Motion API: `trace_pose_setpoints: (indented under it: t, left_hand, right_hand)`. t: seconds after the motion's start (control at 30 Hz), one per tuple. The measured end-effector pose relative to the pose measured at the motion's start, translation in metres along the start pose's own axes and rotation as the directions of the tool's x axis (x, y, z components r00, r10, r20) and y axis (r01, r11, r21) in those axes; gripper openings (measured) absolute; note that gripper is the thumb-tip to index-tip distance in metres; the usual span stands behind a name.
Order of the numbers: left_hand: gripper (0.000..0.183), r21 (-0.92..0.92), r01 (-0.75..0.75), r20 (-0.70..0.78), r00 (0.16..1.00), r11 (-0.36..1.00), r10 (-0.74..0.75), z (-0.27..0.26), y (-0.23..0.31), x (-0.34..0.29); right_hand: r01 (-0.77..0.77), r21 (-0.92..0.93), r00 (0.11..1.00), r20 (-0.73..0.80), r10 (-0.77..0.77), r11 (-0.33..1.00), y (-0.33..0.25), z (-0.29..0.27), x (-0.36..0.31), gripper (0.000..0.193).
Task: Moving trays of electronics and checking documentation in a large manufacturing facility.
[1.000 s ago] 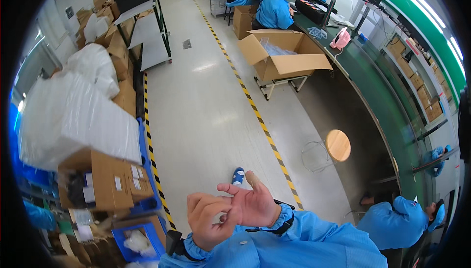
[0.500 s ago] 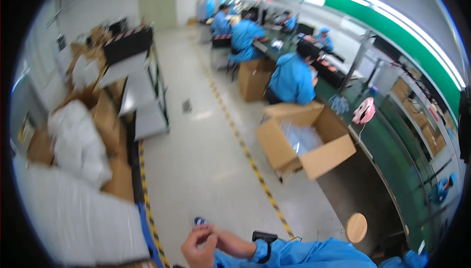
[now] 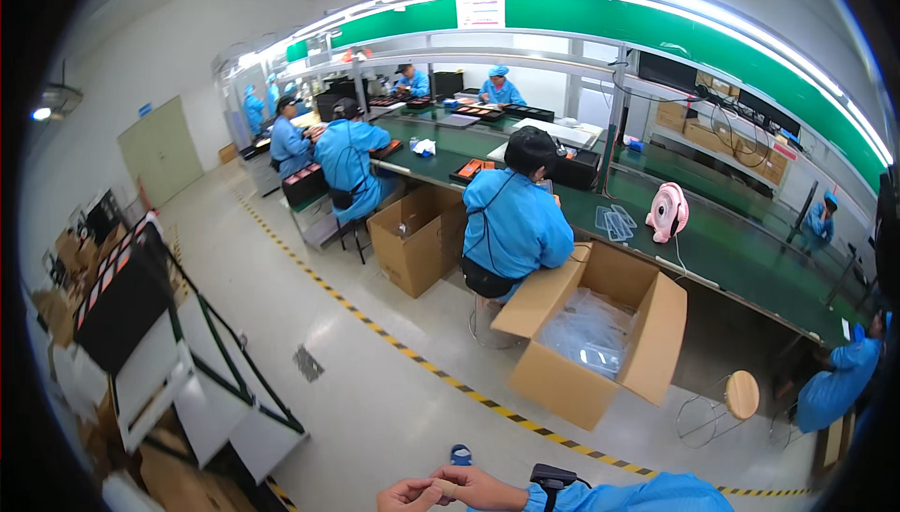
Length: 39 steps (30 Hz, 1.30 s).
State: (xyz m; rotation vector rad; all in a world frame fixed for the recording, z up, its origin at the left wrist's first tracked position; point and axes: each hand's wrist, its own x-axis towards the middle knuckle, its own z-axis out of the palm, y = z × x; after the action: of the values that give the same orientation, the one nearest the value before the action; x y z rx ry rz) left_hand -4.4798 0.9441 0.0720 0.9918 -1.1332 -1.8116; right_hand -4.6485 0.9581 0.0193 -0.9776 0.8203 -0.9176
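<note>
My left hand (image 3: 407, 495) and my right hand (image 3: 480, 488) meet at the lower edge, in front of my body. Their fingers are closed and pressed against each other; anything between them is too small or hidden to make out. A blue sleeve and a black device (image 3: 553, 476) at the wrist show on my right arm. Below the hands' far side, a blue shoe (image 3: 460, 455) peeks out on the floor. Nearest ahead is an open cardboard box (image 3: 562, 390) with clear plastic pieces (image 3: 591, 332) inside, out of my hands' reach.
A long green workbench (image 3: 712, 259) runs along the right, with several seated people in blue, one close by (image 3: 520, 221). A round wooden stool (image 3: 742, 395) stands right of the box. A rack cart (image 3: 211, 376) stands left. Yellow-black tape (image 3: 394, 334) crosses the floor.
My view has swung right and up, so the bench fills more of it and the cart looks closer. My hands stay together, now a little lower and farther right in view.
</note>
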Motion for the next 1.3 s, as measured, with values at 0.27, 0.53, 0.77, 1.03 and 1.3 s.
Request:
trace_pose_setpoints:
  t: [0.27,0.53,0.77,1.03,1.3]
  left_hand:
    - [0.018,-0.062,0.042,-0.120,0.992,0.997,-0.049,-0.116,0.115,0.244]
    - [0.017,0.017,-0.010,-0.229,0.973,1.000,0.014,-0.313,0.203,0.459]
    - [0.017,0.200,0.175,0.248,0.943,0.964,-0.222,-0.405,0.306,0.701]
    - [0.015,0.435,-0.171,0.644,0.745,0.884,-0.173,-0.458,0.391,0.913]
    - [0.019,0.440,-0.157,0.384,0.923,0.884,-0.027,-0.603,0.507,1.096]
  right_hand:
    - [0.075,-0.359,0.995,-0.032,-0.092,0.930,-0.108,-0.063,0.283,0.032]
    - [0.306,-0.629,0.950,0.152,-0.274,0.714,-0.169,-0.071,0.595,0.025]
    - [0.065,-0.633,0.806,-0.422,-0.414,0.772,-0.235,-0.093,0.763,0.029]
    - [0.022,-0.529,0.417,-0.767,-0.488,0.849,-0.258,-0.129,0.934,0.026]
    - [0.129,-0.712,0.572,-0.515,-0.638,0.690,-0.335,-0.185,1.230,0.029]
